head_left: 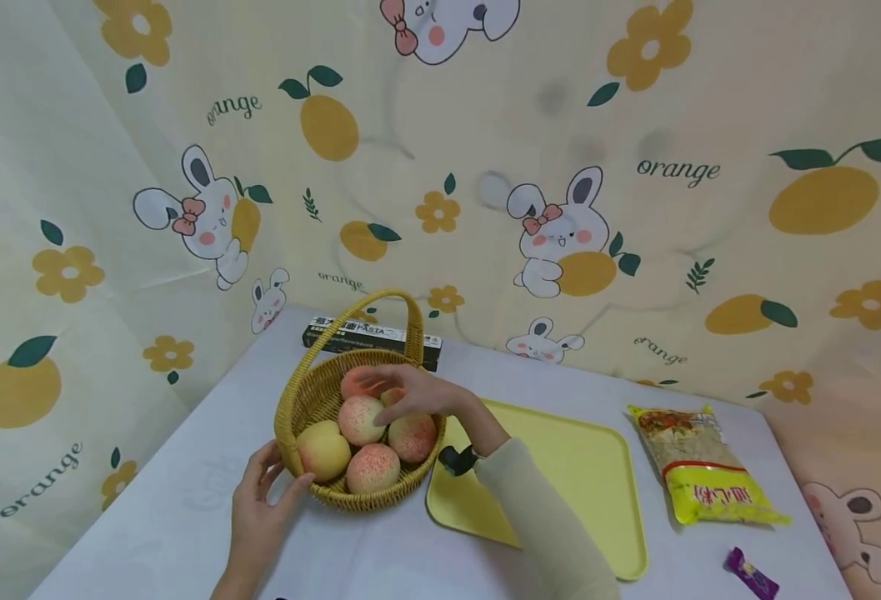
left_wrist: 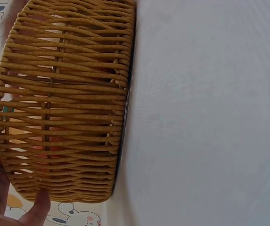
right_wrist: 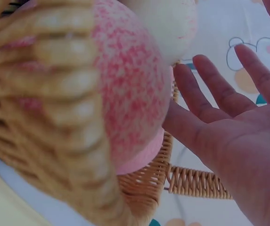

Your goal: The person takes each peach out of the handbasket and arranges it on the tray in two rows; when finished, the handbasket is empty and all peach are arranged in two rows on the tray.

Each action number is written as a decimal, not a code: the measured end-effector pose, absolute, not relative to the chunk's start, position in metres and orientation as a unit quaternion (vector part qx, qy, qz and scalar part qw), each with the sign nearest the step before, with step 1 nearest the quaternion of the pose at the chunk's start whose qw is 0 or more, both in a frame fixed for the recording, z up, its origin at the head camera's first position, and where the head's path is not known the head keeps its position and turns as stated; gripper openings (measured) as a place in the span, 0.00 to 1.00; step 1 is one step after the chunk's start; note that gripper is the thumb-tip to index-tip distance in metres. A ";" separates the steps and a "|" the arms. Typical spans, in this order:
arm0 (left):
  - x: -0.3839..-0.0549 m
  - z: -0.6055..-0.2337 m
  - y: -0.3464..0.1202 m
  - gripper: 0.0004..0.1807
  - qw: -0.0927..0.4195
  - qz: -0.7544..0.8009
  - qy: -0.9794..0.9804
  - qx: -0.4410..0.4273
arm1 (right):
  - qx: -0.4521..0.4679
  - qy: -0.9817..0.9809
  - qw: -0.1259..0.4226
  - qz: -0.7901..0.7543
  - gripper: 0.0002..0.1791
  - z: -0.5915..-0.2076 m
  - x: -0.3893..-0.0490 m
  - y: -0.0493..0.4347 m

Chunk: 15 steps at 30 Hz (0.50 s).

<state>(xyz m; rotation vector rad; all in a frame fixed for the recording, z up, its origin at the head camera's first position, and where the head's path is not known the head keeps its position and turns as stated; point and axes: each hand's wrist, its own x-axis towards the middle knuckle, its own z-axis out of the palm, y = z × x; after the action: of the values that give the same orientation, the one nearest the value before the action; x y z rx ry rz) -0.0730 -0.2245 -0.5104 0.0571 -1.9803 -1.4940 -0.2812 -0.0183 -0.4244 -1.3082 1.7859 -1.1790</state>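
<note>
A woven wicker basket (head_left: 357, 502) with a tall arched handle holds several peaches, some speckled pink (head_left: 373, 469) and one mostly yellow (head_left: 323, 450). My left hand (head_left: 260, 508) grips the basket's left side at the foot of the handle; its thumb (left_wrist: 39, 207) lies against the woven wall in the left wrist view. Over the peaches, my right hand (head_left: 425, 390) reaches in from the right with fingers spread. In the right wrist view its palm faces a speckled peach (right_wrist: 130, 80), fingers extended; whether they touch a peach I cannot tell.
A yellow tray (head_left: 560, 467) lies right of the basket, under my right forearm. Behind the basket is a black pasta box (head_left: 428, 350). Farther right lie a bag of dry noodles (head_left: 698, 467) and a small purple-wrapped snack (head_left: 751, 573). A printed curtain (head_left: 440, 125) hangs behind.
</note>
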 end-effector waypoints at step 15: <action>-0.069 -0.506 -0.219 0.33 0.314 -0.569 -0.759 0.042 | -0.489 0.715 0.308 -0.393 0.36 -0.426 -0.283 -0.030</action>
<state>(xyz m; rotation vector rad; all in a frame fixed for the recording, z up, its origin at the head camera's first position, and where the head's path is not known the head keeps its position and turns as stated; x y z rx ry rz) -0.0693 -0.2187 -0.5061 0.1117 -1.9996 -1.5005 -0.2827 -0.0299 -0.4264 -1.2927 1.8906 -1.0390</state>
